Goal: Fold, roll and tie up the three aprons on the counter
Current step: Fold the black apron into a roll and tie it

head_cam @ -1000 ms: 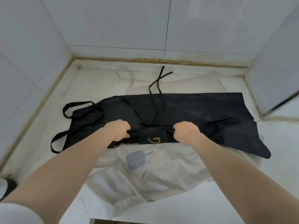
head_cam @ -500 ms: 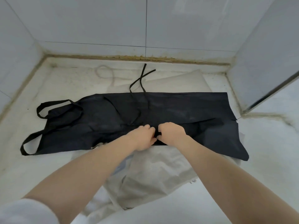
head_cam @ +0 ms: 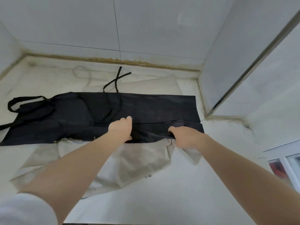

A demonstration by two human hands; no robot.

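Black apron (head_cam: 113,117) spread lengthwise across pale counter (head_cam: 194,192), over cream apron (head_cam: 138,161); left hand (head_cam: 121,128) curled on near fold at middle, right hand (head_cam: 183,137) pinching near hem toward the black apron's right end; likely light, limp, prone to slipping; best taken along folded near edge, hands apart.

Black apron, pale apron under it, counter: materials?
Black apron: thin matte woven cloth, likely cotton or polyester; it creases and lies flat. Pale apron: similar off-white cloth, crumpled in soft folds. Counter: hard, smooth, whitish, probably stone or tile; faint veining, stained joint at the wall.
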